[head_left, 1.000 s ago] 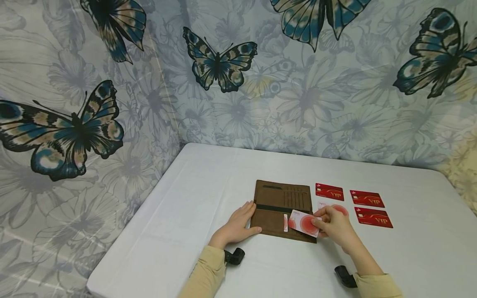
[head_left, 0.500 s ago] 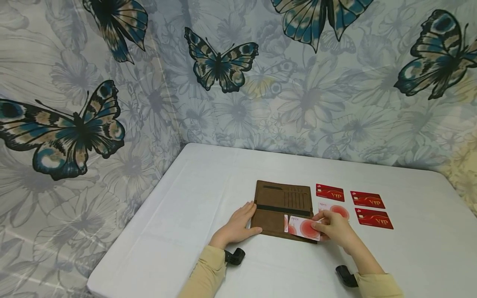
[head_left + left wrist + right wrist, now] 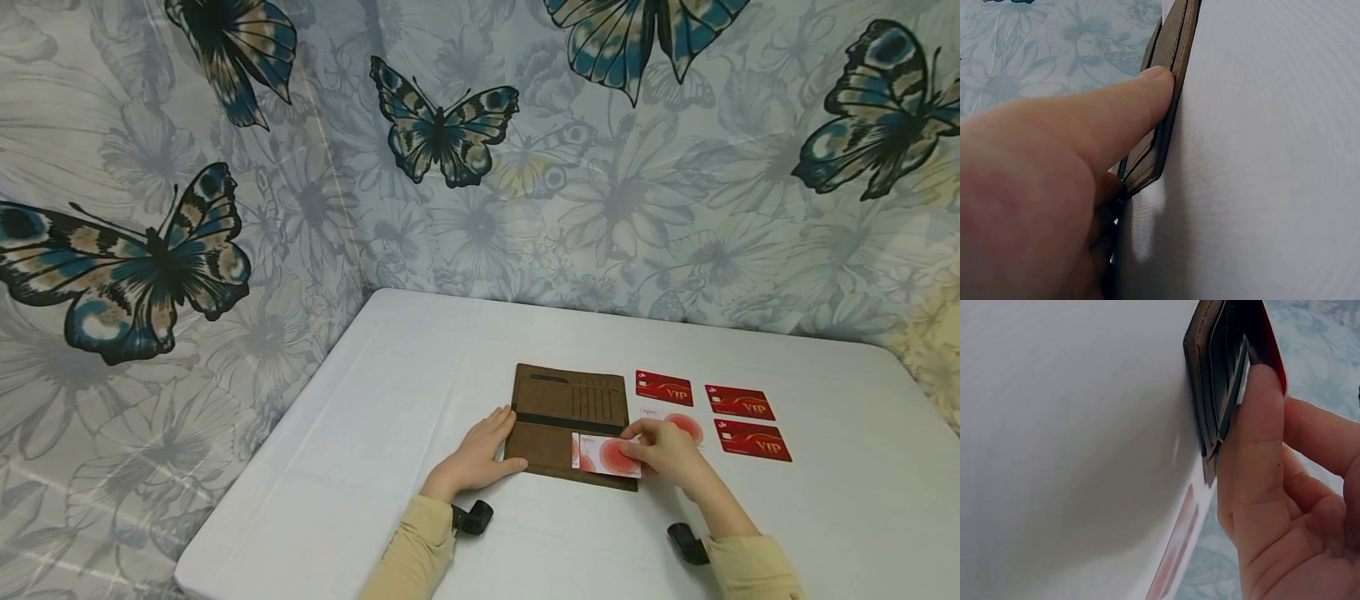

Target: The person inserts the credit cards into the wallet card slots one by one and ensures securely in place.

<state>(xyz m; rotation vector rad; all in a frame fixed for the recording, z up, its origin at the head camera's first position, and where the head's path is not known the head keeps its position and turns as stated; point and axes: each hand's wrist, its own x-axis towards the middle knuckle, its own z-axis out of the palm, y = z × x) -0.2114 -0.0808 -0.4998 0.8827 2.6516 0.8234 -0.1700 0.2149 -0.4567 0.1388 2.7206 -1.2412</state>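
A brown wallet (image 3: 543, 448) lies spread flat on the white table. My left hand (image 3: 471, 457) rests at its left edge, with the thumb on the near left corner; in the left wrist view the straight thumb (image 3: 1125, 115) presses on the stitched leather. Between thumb and fingers, my right hand (image 3: 666, 454) pinches the right end of a pink and white card (image 3: 600, 454) over the wallet's near right half. A narrow pink-white strip (image 3: 576, 451) shows at the card's left end. The right wrist view shows the card edge-on (image 3: 1277, 350) above layered wallet pockets (image 3: 1210, 375).
Beyond the right hand lies another pink and white card (image 3: 681, 423), partly covered by it. Three red VIP cards (image 3: 663, 388) lie to the right of the wallet. A patterned butterfly wall (image 3: 480, 233) borders the table's far side.
The pinched card was tilted a second ago, then levelled and lined up with the wallet. It has since shifted slightly left, up to the strip. The left hand stays put.
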